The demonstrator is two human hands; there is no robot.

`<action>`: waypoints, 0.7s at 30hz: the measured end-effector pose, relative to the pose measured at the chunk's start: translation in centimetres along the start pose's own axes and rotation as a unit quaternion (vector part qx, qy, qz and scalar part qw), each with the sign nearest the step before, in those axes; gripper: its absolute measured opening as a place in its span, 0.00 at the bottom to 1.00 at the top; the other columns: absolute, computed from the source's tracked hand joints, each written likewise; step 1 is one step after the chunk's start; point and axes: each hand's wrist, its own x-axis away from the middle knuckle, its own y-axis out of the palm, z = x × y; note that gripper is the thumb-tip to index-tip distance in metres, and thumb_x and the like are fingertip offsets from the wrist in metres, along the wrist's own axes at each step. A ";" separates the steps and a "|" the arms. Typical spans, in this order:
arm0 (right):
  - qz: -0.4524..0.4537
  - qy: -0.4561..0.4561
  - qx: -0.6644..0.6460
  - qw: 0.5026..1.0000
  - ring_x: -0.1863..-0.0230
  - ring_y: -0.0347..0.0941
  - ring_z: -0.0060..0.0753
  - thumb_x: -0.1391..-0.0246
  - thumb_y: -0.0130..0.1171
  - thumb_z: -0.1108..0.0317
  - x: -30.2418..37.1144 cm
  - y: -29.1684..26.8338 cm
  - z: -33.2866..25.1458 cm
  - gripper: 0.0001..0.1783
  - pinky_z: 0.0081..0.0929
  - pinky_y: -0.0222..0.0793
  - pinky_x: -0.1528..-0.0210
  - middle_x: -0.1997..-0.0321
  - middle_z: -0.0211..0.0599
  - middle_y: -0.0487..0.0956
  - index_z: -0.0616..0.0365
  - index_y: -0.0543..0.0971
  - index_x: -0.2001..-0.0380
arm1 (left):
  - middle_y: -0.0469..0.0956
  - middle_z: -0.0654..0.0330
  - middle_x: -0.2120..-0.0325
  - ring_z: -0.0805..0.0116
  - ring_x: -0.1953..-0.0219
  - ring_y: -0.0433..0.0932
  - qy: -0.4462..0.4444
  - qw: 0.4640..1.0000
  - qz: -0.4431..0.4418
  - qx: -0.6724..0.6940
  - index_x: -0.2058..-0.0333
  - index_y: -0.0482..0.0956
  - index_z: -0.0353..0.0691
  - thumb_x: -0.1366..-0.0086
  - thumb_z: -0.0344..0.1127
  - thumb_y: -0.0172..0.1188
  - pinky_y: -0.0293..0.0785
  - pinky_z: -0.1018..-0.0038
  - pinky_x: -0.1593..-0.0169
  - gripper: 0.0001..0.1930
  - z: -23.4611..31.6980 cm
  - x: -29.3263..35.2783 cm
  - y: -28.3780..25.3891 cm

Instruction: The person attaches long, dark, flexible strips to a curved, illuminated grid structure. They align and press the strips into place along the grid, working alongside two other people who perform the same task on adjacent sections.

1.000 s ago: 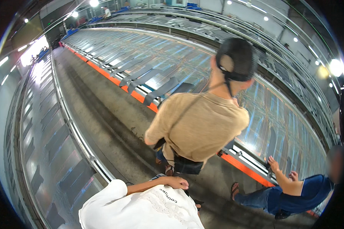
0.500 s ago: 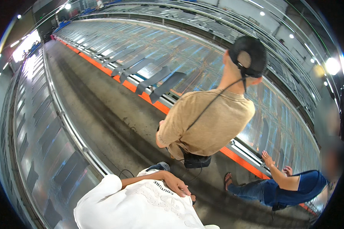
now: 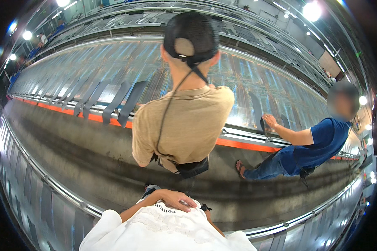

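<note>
One long table (image 3: 238, 109) has two co-workers (image 3: 184, 125) at its near edge. One white shirt (image 3: 155, 230) lies under the left hand (image 3: 178, 200), fingers loosely extended; at least four grey strips (image 3: 131, 103) overhang that edge. The right hand is hidden, its state impossible to tell.

The long table (image 3: 255, 146) has a shiny top and an orange band along its near side. On this top there lie dark grey strips (image 3: 132, 100), slanted side by side, and several ends hang over the edge. A second table (image 3: 63, 190), lower left, carries also grey pieces (image 3: 45, 196).
</note>
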 end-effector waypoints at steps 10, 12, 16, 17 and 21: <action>-0.015 -0.070 0.037 0.997 0.55 0.82 0.55 0.55 0.64 0.56 1.2 1.6 -7.6 0.23 0.45 0.77 0.53 0.60 0.58 0.83 0.65 0.85 0.63 | 0.71 0.53 0.36 0.56 0.34 0.69 0.019 0.997 0.039 0.058 0.34 0.69 0.42 0.33 0.59 0.61 0.67 0.69 0.36 0.36 -2.7 6.6 -2.0; -0.017 -0.093 0.041 0.995 0.55 0.82 0.55 0.55 0.64 0.56 1.5 2.1 -9.8 0.23 0.45 0.77 0.53 0.60 0.58 0.83 0.65 0.85 0.63 | 0.70 0.51 0.36 0.56 0.34 0.68 0.041 0.997 0.039 0.052 0.33 0.68 0.40 0.33 0.59 0.61 0.66 0.68 0.34 0.37 -4.2 8.1 -2.8; -0.025 -0.123 0.047 0.991 0.55 0.82 0.55 0.55 0.64 0.56 2.1 3.3 -13.7 0.23 0.45 0.77 0.53 0.60 0.58 0.83 0.65 0.85 0.62 | 0.69 0.47 0.35 0.56 0.33 0.67 0.065 0.995 0.044 0.068 0.33 0.66 0.36 0.33 0.59 0.61 0.63 0.67 0.31 0.40 -5.5 11.5 -4.4; -0.026 -0.129 0.049 0.990 0.55 0.82 0.55 0.55 0.64 0.56 2.3 3.6 -14.6 0.23 0.45 0.77 0.53 0.60 0.58 0.84 0.65 0.85 0.62 | 0.69 0.46 0.36 0.56 0.33 0.67 0.073 0.994 0.045 0.061 0.33 0.65 0.34 0.33 0.59 0.61 0.62 0.66 0.30 0.40 -6.3 12.0 -4.8; -0.029 -0.137 0.055 0.989 0.55 0.82 0.55 0.55 0.64 0.56 3.4 5.0 -17.5 0.23 0.45 0.77 0.53 0.60 0.57 0.84 0.65 0.85 0.62 | 0.69 0.47 0.36 0.56 0.33 0.68 0.071 0.994 0.050 0.070 0.34 0.66 0.34 0.32 0.59 0.61 0.62 0.66 0.31 0.39 -7.2 15.7 -6.5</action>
